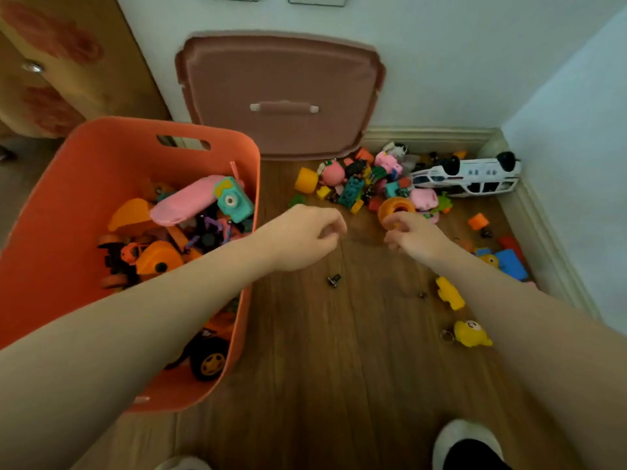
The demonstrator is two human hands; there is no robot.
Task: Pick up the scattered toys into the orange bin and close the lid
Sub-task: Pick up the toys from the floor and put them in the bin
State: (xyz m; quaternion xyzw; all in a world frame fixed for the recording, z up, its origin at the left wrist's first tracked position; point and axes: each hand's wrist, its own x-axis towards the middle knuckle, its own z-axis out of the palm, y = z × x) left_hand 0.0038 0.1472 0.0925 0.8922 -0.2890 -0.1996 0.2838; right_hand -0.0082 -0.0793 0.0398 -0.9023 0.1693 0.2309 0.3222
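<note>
No legible writing on orange bin (68, 212), lid (281, 76), scattered toys (369, 184).

I see the orange plastic bin (84, 212) at my left, its flat plastic lid (281, 93) leaning on the wall behind; the heap of small toys (369, 184) lies right, 1 white toy car (471, 178) overturned beyond.

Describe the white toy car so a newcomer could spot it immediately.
Start at the corner where the two walls meet, right of the lid leaning on the wall. The white toy car lies there at the pile's far right edge. It is upside down, black wheels up, and far larger than neighbouring toys.
</note>
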